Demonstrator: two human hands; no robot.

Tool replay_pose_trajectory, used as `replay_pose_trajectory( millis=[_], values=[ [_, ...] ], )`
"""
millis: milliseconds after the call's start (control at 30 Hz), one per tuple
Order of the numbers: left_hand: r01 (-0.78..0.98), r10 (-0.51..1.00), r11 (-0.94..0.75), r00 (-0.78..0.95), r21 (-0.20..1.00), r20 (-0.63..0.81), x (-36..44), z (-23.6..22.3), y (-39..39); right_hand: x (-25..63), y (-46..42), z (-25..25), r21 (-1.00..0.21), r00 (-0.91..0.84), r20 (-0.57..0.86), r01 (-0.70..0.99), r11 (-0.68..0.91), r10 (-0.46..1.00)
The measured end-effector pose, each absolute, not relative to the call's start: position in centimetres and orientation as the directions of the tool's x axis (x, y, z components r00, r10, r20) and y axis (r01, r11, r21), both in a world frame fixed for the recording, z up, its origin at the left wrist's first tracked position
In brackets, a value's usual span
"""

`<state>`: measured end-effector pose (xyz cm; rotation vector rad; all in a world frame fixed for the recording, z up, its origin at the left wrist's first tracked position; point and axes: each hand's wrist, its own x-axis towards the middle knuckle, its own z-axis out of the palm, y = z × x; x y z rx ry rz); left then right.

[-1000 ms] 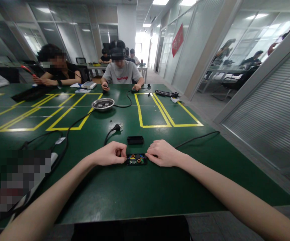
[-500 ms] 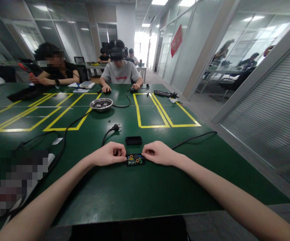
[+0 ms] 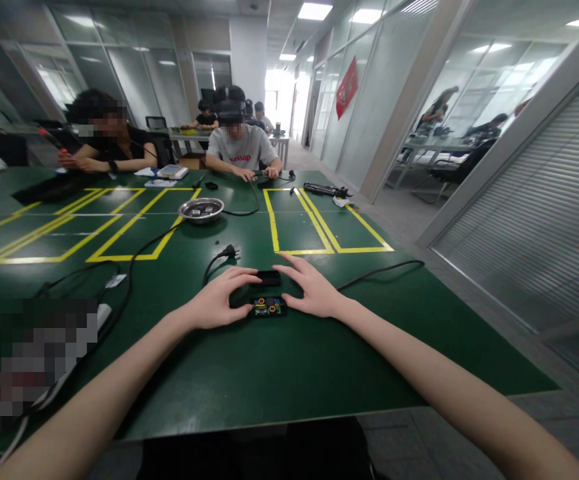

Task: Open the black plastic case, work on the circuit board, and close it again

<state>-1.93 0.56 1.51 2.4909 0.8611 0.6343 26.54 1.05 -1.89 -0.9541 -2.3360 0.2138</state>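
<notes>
A black power adapter half with a circuit board lies on the green table in front of me, its coils and parts facing up. Just beyond it rests the hollow black casing cover. My left hand is open, thumb at the left end of the board half and fingers reaching to the cover's left end. My right hand is open too, its thumb by the board half's right end and its fingers spread beside the cover. Black cables run out from under or behind both hands; where they join the adapter is hidden.
A power plug lies beyond my left hand. Farther off stand a metal bowl with small metal parts and a folded black tripod. Yellow tape marks the table. A co-worker sits opposite.
Both hands have opened from a pinch at the board half's ends, and their fingers have spread forward to the cover. The co-worker opposite has brought both hands together.
</notes>
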Motion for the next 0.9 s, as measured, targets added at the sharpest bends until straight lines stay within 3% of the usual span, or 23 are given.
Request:
replay_pose_trajectory(
  millis=[167, 500, 767, 900],
  values=[
    [0.540, 0.659, -0.717, 0.732, 0.441, 0.175, -2.0, 0.7, 0.8, 26.9, 1.5, -2.1, -0.409, -0.647, 0.381, 0.523, 0.748, 0.661],
    [0.490, 0.684, -0.689, 0.683, 0.534, 0.257, -1.4, 0.8, 0.2, 26.7, 0.8, -1.3, -0.496, -0.628, 0.477, 0.384, 0.779, 0.614],
    [0.449, 0.664, -0.710, 0.684, 0.542, 0.304, -1.1, 1.3, -0.5, 26.1, 0.2, -1.2, -0.686, -0.553, 0.443, 0.298, 0.664, 0.706],
    [0.444, 0.663, -0.705, 0.689, 0.553, 0.293, -1.2, 0.8, -0.4, 26.0, 0.1, -1.1, -0.657, -0.569, 0.447, 0.315, 0.684, 0.691]
  ],
)
